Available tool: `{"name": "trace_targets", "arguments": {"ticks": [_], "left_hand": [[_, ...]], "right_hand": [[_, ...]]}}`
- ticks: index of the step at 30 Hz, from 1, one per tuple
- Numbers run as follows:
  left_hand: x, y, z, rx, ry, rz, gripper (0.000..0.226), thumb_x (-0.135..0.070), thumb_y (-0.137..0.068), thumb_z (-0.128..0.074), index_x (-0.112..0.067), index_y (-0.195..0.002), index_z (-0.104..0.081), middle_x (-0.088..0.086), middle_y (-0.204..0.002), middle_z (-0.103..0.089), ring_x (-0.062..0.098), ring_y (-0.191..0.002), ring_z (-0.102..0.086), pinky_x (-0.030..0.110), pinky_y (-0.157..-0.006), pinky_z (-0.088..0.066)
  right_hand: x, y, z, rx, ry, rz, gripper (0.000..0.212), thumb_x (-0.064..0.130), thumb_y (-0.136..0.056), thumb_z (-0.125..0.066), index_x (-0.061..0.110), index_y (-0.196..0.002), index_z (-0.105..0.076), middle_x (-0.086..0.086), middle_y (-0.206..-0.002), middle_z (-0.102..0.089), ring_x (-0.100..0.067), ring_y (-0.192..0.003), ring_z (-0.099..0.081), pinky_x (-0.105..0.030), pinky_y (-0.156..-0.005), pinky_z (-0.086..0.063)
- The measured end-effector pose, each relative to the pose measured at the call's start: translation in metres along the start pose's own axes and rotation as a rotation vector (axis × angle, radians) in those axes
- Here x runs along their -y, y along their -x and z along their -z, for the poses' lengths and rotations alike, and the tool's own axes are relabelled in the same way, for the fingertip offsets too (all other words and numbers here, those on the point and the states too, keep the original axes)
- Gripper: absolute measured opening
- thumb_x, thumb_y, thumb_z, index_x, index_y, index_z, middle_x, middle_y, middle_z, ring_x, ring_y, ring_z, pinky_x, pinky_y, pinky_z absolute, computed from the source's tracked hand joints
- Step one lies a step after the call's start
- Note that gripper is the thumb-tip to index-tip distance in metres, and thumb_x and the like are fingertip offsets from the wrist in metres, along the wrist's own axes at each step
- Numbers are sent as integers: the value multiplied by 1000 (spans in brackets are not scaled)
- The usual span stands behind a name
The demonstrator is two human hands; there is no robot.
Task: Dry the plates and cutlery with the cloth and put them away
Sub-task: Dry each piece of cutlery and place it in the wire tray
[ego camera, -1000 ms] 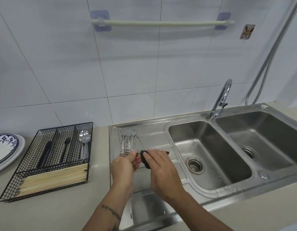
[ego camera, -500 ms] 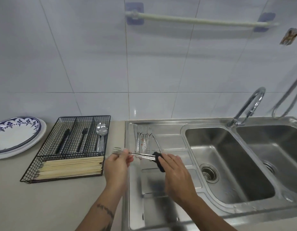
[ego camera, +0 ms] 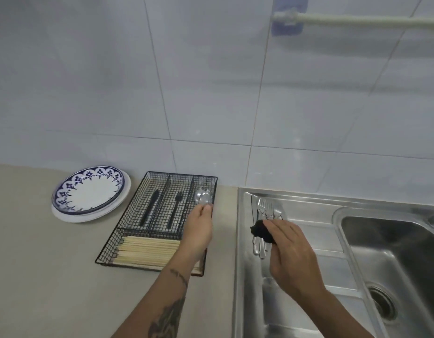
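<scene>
My left hand (ego camera: 199,228) reaches into the right compartment of the black wire cutlery tray (ego camera: 108,242), fingertips curled down by the steel spoons (ego camera: 203,197). The fork it held a moment ago is not visible under it. My right hand (ego camera: 291,257) grips a bunched black cloth (ego camera: 261,231) just above several steel forks (ego camera: 264,208) that lie on the sink's drainboard (ego camera: 308,264). A stack of plates (ego camera: 89,191), the top one white with a blue rim pattern, sits on the counter left of the tray.
The tray also holds a black knife (ego camera: 150,208), a black fork (ego camera: 175,208) and a row of wooden chopsticks (ego camera: 145,251) in its front section. A steel sink basin (ego camera: 394,252) lies at the right. A towel rail (ego camera: 357,20) hangs on the tiled wall.
My left hand moved left from the drainboard to the tray's spoon compartment, pulling the fork out of the cloth. My right hand stayed over the drainboard with the cloth. The view swung left.
</scene>
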State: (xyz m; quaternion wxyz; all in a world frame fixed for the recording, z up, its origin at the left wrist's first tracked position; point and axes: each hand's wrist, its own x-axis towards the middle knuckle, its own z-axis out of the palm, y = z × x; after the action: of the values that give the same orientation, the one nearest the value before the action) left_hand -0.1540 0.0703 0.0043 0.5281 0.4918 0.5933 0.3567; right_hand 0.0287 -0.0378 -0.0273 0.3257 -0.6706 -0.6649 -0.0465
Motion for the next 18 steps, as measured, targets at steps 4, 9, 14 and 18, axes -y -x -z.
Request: {"name": "trace_targets", "arguments": {"ticks": [4,9,14,18], "left_hand": [[-17,-39,29,-24,-191,76,41,-9,-96,-43,-17,-133,-60,1,-100,-65,19,-74,-61,35,-68,-51],[-19,-86,49,-191,-317,64,38,-9,-97,-50,-11,-135,-57,2,-107,-67,9,-57,-49,24,-47,-41],[-1,-103,45,-167,-525,72,37,-9,-94,-54,-7,-131,-62,10,-115,-68,11,-71,-57,23,-63,-44],[12,-103,38,-205,-564,91,42,-8,-84,-56,-11,-124,-67,13,-110,-70,25,-88,-67,34,-83,-57]], "right_hand": [[-6,-8,-13,23,-55,-41,51,6,-76,-49,11,-125,-63,0,-118,-64,-21,-110,-55,-41,-96,-49],[-16,3,-19,68,-69,-90,52,12,-76,-46,15,-125,-64,4,-119,-64,-18,-109,-55,-37,-97,-49],[-39,13,-13,109,-58,-204,58,-5,-72,-64,18,-125,-62,5,-118,-64,-13,-110,-52,-31,-98,-46],[-56,15,-2,112,-55,-291,58,-7,-73,-63,17,-126,-63,6,-118,-64,-15,-110,-53,-34,-97,-48]]}}
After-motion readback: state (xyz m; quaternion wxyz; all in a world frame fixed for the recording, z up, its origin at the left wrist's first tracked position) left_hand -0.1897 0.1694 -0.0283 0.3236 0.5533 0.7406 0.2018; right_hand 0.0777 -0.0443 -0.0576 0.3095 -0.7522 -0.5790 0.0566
